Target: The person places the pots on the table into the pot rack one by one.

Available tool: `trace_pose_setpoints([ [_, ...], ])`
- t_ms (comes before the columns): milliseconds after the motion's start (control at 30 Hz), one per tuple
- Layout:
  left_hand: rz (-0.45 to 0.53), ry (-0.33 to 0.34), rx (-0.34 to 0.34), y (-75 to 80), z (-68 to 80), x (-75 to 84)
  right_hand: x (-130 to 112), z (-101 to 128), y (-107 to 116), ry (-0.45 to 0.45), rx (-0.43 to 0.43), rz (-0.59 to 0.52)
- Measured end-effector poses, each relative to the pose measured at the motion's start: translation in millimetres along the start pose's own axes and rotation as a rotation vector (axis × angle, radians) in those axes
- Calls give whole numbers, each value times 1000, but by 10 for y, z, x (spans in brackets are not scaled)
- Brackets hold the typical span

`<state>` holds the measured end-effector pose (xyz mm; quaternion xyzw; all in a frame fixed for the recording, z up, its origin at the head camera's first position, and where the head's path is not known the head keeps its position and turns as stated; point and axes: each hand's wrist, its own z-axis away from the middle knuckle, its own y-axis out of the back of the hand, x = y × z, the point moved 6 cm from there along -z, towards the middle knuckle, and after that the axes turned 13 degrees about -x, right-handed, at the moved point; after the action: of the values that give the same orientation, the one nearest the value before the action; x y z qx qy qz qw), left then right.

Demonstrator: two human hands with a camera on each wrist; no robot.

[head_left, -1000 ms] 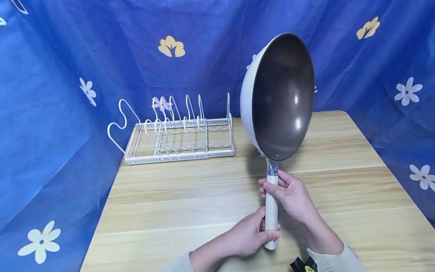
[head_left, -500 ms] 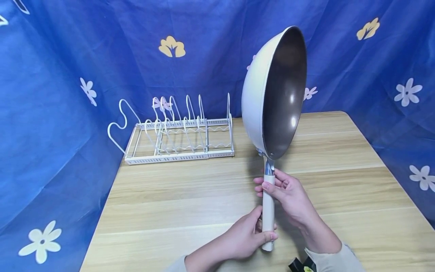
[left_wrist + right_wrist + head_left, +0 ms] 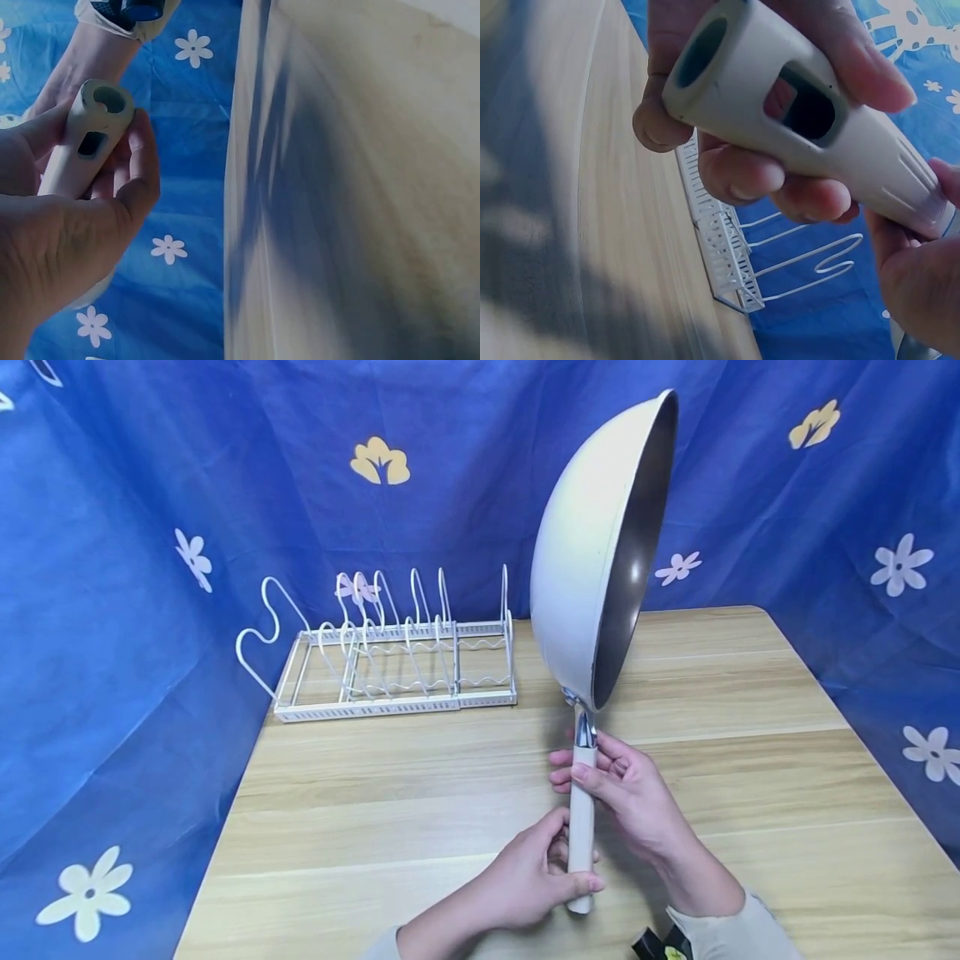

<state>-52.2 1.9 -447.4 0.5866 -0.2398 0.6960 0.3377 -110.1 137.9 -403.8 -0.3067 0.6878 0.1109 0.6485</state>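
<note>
Wok (image 3: 588, 552) turns more edge-on; left hand (image 3: 528, 878) and right hand (image 3: 637, 797) grip its handle (image 3: 581, 831) (hollow-ended, only wrist views show).

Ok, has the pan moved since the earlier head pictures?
Yes. Judged against the rack, the pan has turned, showing more white outside, and its handle has shifted slightly left.

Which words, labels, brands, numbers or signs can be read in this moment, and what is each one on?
None can be read.
Wok and its handle: no lettering on the sides that show.
White rack: slots along its rails, no lettering made out.
Blue cloth: printed flowers and other shapes, no words.
Dark object at the head view's bottom edge: a yellow-green mark, too small to read.
</note>
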Motion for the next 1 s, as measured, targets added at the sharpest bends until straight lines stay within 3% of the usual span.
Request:
trace_pose_setpoints([
  [400, -29, -19, 65, 133, 71, 2, -46, -127, -91, 127, -187, -60],
  [567, -37, -13, 99, 175, 113, 8, -38, -163, -128, 124, -214, -98],
  [833, -147, 23, 217, 313, 264, 57, -58, -300, -232, 122, -250, -52],
  [1000, -126, 33, 273, 383, 384, 42, -76, -423, -358, 138, -304, -29],
])
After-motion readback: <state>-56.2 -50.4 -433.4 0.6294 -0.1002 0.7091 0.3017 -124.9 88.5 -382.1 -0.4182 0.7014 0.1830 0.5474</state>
